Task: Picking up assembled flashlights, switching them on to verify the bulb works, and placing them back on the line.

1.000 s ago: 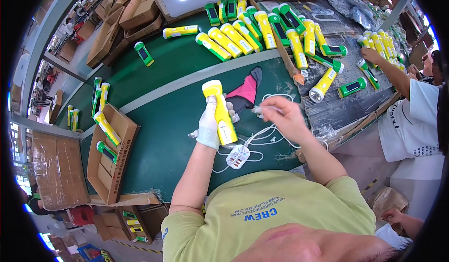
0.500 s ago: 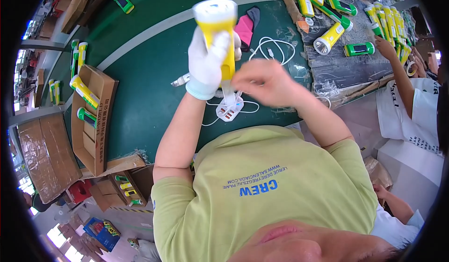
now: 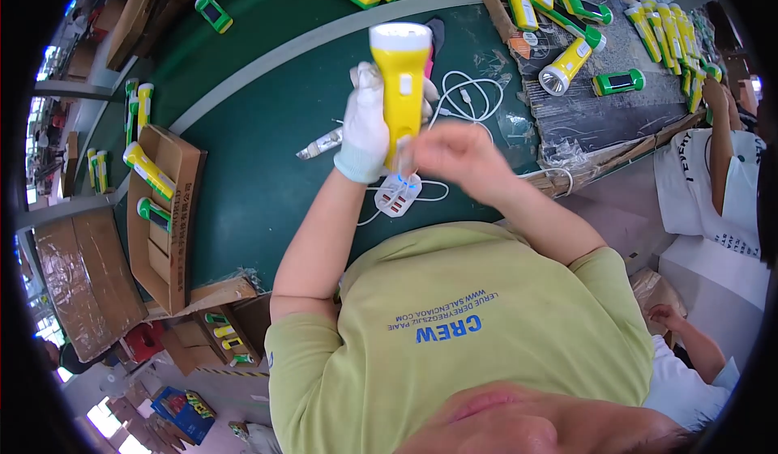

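My left hand (image 3: 363,130), in a white glove, is wrapped round a yellow flashlight (image 3: 403,69) with a white head. The flashlight stands roughly upright, its head pointing away from me and a white switch on its visible side. My bare right hand (image 3: 458,158) is at the flashlight's tail end, fingers drawn together and blurred; what they pinch cannot be made out. Just below the tail lies a white multi-port USB charger (image 3: 397,197) with a blue light and white cables around it. A coiled white cable (image 3: 489,114) rests beyond my right hand.
An open cardboard box (image 3: 188,219) with flashlights stands at the left. More flashlights lie along the far edge and on a dark board (image 3: 583,118) at the right. A clear-wrapped item (image 3: 320,143) is left of my glove. Another person's arm (image 3: 720,142) reaches in at far right.
The flashlight has shifted right and slightly toward me, and turned so its switch now shows. My left hand moved with it. My right hand stays by the tail end.
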Demonstrator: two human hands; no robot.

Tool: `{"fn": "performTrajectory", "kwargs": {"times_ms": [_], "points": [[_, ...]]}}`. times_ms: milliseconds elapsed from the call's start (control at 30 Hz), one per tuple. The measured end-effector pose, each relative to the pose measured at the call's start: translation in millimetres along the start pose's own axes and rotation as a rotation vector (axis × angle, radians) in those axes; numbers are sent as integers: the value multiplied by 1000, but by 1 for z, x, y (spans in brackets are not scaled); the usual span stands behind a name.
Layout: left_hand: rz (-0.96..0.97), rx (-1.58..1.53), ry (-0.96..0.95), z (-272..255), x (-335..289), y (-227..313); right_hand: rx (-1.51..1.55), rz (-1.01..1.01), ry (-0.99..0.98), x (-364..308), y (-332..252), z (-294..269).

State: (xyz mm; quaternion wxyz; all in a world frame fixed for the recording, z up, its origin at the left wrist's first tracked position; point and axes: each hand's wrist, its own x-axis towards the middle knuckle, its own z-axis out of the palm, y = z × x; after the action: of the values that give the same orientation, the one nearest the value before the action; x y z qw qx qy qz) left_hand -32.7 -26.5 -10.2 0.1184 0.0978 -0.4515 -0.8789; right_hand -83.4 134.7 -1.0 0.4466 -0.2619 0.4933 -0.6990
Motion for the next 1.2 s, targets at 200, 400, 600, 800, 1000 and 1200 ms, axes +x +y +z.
{"fn": "performTrajectory", "kwargs": {"times_ms": [200,400,600,800,1000,1200], "points": [[-96,-334,72,10,-11,8,59,-44,138,23,-46,-27],[-160,-260,40,10,-12,-2,-272,-267,184,26,-48,-22],[-192,-170,50,12,-21,-4,-357,-315,199,22,-51,-14],[47,39,22,29,-33,5,-677,-512,259,12,-53,-8],[232,294,137,44,-44,14,-764,-636,231,10,-59,-2],[3,-134,182,14,-39,23,-517,-422,404,1,-62,-49]]}}
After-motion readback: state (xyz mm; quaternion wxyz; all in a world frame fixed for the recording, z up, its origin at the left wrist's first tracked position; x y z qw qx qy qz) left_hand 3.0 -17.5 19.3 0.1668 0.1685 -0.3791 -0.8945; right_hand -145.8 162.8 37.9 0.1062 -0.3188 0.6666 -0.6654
